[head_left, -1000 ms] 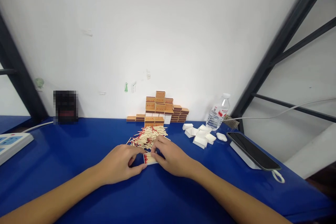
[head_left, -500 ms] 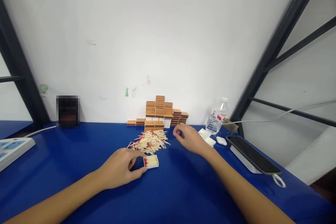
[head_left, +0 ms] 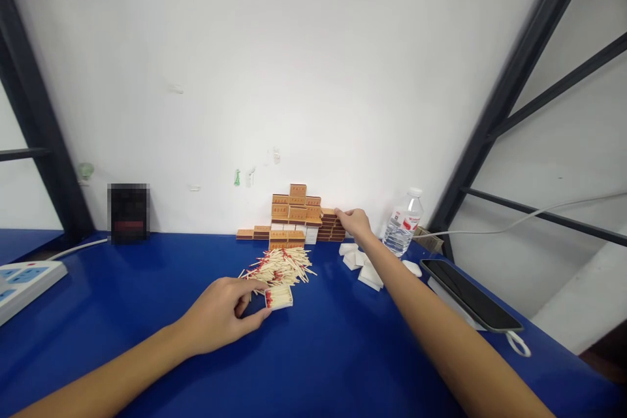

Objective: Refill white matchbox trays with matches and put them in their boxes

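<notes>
A white matchbox tray [head_left: 279, 298] filled with red-headed matches lies in front of a loose heap of matches [head_left: 284, 266]. My left hand [head_left: 230, 310] grips the tray's left end between thumb and fingers. Behind the heap, orange and brown matchboxes [head_left: 296, 214] stand stacked against the wall. My right hand [head_left: 355, 222] is at the right end of the stack, its fingers pinched at the top of the dark-sided boxes [head_left: 332, 230]; the fingertips touch the top right box. Several white pieces [head_left: 369, 275] lie below my right wrist.
A water bottle [head_left: 403, 223], a small white case [head_left: 412, 268] and a black phone [head_left: 470, 294] are at the right of the blue table [head_left: 304, 366]. At the left are a white power strip [head_left: 29, 284] and a blurred black object [head_left: 128, 213].
My right hand has moved up and back to the right end of the stack, uncovering more white pieces. My left hand still holds the tray. The view has shifted slightly.
</notes>
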### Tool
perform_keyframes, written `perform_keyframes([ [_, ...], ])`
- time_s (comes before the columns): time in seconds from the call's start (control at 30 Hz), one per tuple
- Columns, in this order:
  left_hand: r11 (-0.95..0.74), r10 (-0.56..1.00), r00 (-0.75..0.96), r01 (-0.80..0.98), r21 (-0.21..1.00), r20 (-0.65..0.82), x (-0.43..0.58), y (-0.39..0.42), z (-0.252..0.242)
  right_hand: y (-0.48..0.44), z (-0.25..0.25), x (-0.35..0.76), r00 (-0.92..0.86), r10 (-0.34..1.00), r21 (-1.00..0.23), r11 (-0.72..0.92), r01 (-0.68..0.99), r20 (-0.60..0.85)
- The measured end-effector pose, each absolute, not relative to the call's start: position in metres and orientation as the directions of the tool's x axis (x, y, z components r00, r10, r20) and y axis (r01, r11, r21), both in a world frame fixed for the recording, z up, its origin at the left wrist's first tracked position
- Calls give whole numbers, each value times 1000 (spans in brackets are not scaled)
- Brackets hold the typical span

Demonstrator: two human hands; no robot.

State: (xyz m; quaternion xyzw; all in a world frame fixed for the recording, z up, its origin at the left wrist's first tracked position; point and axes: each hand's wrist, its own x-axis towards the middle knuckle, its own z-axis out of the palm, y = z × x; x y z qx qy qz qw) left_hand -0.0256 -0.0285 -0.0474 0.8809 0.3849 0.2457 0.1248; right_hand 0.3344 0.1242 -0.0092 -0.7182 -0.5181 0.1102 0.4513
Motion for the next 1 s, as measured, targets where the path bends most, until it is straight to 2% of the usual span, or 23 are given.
perform_keyframes([
  [0.3,-697,713,535,611,376,453,-27,-27,-44,122,6,330,459,826,-804,-12,595,328],
  [0.4,-698,704,490,610,376,513,-28,-26,-44,93,11,319,445,805,-821,89,563,393],
  [0.5,-707,689,460,595,382,560,-29,-24,-45,44,5,293,201,879,-840,312,444,432],
  [0.57,-719,676,455,579,385,580,-29,-23,-47,11,-2,270,-4,919,-843,363,396,394],
  [0.63,-730,664,452,563,388,596,-28,-23,-47,-13,-10,250,-120,908,-825,416,382,402],
  [0.77,-735,660,438,547,402,611,-28,-23,-47,-26,-15,233,-171,888,-802,458,382,426],
  [1.0,-686,726,403,490,538,557,-25,-24,-38,-23,-15,245,-211,930,-877,357,321,301],
])
